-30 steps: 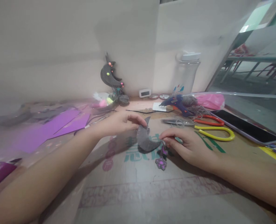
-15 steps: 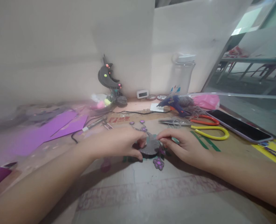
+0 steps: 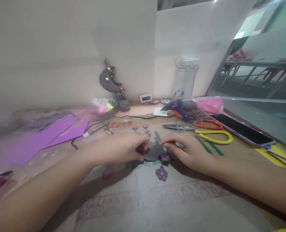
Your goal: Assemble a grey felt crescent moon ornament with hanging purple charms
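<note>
A dark grey crescent-shaped piece lies low over the board in front of me, one pointed tip toward the back. My left hand grips its left end between thumb and fingers. At the right edge, the thumb and index finger of my right hand are pinched together against the piece; what lies between them is too small to make out. Just below those fingertips a small purple-and-grey decoration hangs at the edge. A purple flower with grey outline lies nearer to me. Small purple hearts on a thin strand lie behind.
Behind my right hand are scissors with yellow and red handles, a blue glue gun and a phone. Purple sheets lie left. A decorated grey crescent, a small white clock and a clear bottle stand at the back.
The grey crescent has tilted, so its pointed tip now shows between my hands. Both hands stay at it with small finger shifts. The whole view has shifted slightly.
</note>
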### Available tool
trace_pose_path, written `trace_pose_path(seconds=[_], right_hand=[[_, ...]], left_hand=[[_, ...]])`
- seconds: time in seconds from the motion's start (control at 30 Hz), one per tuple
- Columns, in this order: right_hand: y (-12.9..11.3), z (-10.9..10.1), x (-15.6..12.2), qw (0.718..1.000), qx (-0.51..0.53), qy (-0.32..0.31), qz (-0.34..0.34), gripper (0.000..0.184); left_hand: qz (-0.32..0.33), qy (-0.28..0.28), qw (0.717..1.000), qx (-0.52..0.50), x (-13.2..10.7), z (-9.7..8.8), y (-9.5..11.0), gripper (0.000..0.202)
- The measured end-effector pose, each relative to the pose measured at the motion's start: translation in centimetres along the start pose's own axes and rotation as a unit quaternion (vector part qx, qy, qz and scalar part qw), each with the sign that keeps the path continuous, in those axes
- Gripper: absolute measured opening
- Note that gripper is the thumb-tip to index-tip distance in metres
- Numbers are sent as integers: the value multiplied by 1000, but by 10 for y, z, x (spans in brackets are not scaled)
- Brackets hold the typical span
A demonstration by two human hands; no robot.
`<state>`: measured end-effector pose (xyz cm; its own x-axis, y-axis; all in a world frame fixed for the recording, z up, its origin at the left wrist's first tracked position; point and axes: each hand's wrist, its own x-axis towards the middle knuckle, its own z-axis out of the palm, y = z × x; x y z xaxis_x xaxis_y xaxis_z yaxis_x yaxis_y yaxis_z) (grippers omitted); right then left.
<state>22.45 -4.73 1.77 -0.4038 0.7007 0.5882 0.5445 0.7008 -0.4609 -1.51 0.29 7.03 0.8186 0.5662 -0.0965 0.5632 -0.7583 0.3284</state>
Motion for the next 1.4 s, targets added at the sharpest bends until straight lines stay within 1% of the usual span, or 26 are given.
trace_pose_path(seconds=[0.1,0.17,0.23,0.3,0.37,0.4,0.47,0.57,0.63,0.73,0.8,0.83,0.97,1.07,1.2,1.3,1.4], right_hand=[[0,0,0,1000,1,-2,0,17],[0,0,0,1000,6,-1,-3,17],[0,0,1,1000,13,0,-3,17],[-1,0,1,1000,16,-3,2,16],[-1,0,1,1000,15,-8,9,17],[-2,0,1,1000,15,-10,10,17],[-2,0,1,1000,17,-10,12,17],[-2,1,1,1000,26,-8,12,18],[-2,1,1,999,30,-8,13,17],[-2,1,1,1000,25,-9,12,17],[-4,-1,1,1000,17,1,0,18],[-5,-1,0,1000,14,8,-12,18],[-7,-4,-2,997,17,19,-71,18],[-7,-4,-2,996,15,12,-84,16],[-5,-3,-1,996,8,26,-82,16],[-3,-2,0,996,1,28,-85,16],[-2,-3,-1,996,-2,31,-89,16]], left_hand=[[9,82,996,40,3,5,-2,32],[25,122,991,45,5,4,0,36],[32,150,988,29,8,1,3,39],[10,172,985,7,10,-4,6,31],[-33,197,980,-4,11,-6,7,20],[-50,210,976,-13,12,-6,5,21],[-62,235,968,-56,13,-4,1,25],[-38,256,953,-155,15,-1,-5,29],[-31,251,950,-184,14,0,-5,29],[-43,216,960,-173,14,3,2,21],[-55,194,966,-164,16,9,7,13],[-60,185,966,-168,18,14,9,12],[-61,149,964,-211,27,38,10,25],[-52,141,963,-222,31,50,8,30],[-58,147,957,-243,30,48,7,35],[-52,128,957,-257,27,42,10,33],[-10,144,971,-192,23,38,16,25]])
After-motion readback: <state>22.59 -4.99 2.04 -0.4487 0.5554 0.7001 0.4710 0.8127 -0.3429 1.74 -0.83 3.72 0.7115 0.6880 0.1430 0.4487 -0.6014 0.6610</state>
